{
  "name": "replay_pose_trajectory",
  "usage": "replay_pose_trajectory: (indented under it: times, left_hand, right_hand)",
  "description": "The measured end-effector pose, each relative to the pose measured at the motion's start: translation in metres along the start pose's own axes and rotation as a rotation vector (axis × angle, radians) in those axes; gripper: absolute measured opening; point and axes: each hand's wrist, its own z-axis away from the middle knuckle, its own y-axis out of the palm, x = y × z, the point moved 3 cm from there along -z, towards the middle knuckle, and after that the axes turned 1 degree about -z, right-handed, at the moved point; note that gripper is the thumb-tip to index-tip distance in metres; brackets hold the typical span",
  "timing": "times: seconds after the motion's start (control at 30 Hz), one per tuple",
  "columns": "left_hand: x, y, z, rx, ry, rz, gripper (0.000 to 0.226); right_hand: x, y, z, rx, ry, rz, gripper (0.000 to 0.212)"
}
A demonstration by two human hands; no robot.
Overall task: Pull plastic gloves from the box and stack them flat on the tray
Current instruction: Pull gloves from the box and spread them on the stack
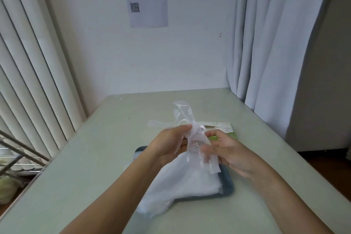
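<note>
A clear plastic glove (185, 118) stands crumpled in the air above the table, held between both hands. My left hand (167, 145) pinches it near its middle, and my right hand (230, 153) holds its lower part, which hangs in front of the fingers. Below lies a dark grey tray (227, 180) carrying a pile of clear gloves (182, 184) that spills over the tray's near left edge. The white and green glove box (221, 128) lies flat just behind my hands, partly hidden by them.
The pale green table (85, 167) runs back to a white wall. Vertical blinds hang at the left, and a grey curtain (275, 43) hangs at the right. A metal rack (19, 150) stands beside the table's left edge.
</note>
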Motion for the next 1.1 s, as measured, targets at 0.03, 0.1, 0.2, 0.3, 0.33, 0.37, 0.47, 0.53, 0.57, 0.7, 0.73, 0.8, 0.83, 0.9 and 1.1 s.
replay_pose_trajectory:
  times: [0.03, 0.1, 0.2, 0.3, 0.33, 0.37, 0.47, 0.53, 0.57, 0.7, 0.73, 0.8, 0.83, 0.9, 1.1]
  left_hand:
    - [0.002, -0.002, 0.003, 0.001, -0.009, 0.034, 0.034]
    - [0.002, -0.002, 0.010, -0.014, -0.011, 0.092, 0.023]
    - [-0.003, 0.003, 0.024, 0.001, 0.026, 0.097, 0.024]
    - [-0.003, 0.003, 0.037, 0.002, 0.046, 0.096, 0.038]
    - [0.000, -0.001, 0.038, -0.002, 0.028, 0.102, 0.041]
    - [0.001, -0.004, 0.041, -0.005, 0.008, 0.123, 0.042]
    - [0.002, -0.012, 0.051, 0.017, -0.012, 0.131, 0.044]
    - [0.002, -0.014, 0.060, 0.047, -0.020, 0.072, 0.046]
    - [0.002, -0.015, 0.064, 0.066, -0.030, 0.036, 0.046]
    - [0.005, -0.037, 0.070, 0.035, -0.139, -0.017, 0.029]
    - [0.004, -0.045, 0.070, -0.013, -0.159, -0.051, 0.034]
    - [-0.003, -0.064, 0.072, -0.161, -0.106, -0.265, 0.039]
    - [-0.009, -0.071, 0.074, -0.242, -0.058, -0.388, 0.044]
    - [-0.025, -0.074, 0.079, -0.324, 0.049, -0.586, 0.058]
    - [-0.062, -0.015, 0.094, -0.025, 0.336, -1.008, 0.058]
  right_hand:
    - [-0.004, 0.003, 0.002, -0.017, 0.012, 0.036, 0.066]
    - [-0.012, 0.009, 0.004, -0.099, 0.012, 0.031, 0.063]
    - [-0.014, 0.013, 0.004, -0.331, -0.103, 0.042, 0.026]
    - [-0.008, 0.008, 0.005, -0.530, -0.248, 0.091, 0.012]
    - [-0.003, 0.007, 0.006, -0.561, -0.268, 0.105, 0.018]
    - [0.000, 0.006, 0.006, -0.583, -0.284, 0.119, 0.025]
    - [0.009, 0.002, 0.008, -0.604, -0.282, 0.166, 0.041]
    - [0.013, -0.001, 0.008, -0.603, -0.237, 0.194, 0.046]
    - [0.014, -0.004, 0.007, -0.605, -0.212, 0.194, 0.048]
    - [0.024, -0.009, 0.008, -0.607, -0.198, 0.212, 0.052]
    - [0.028, -0.009, 0.010, -0.584, -0.201, 0.231, 0.051]
    - [0.037, -0.009, 0.009, -0.491, -0.197, 0.322, 0.047]
    - [0.043, -0.008, 0.008, -0.429, -0.187, 0.405, 0.043]
    - [0.057, -0.001, 0.008, -0.298, -0.163, 0.573, 0.033]
    - [0.099, 0.050, 0.004, 0.048, -0.202, 0.843, 0.034]
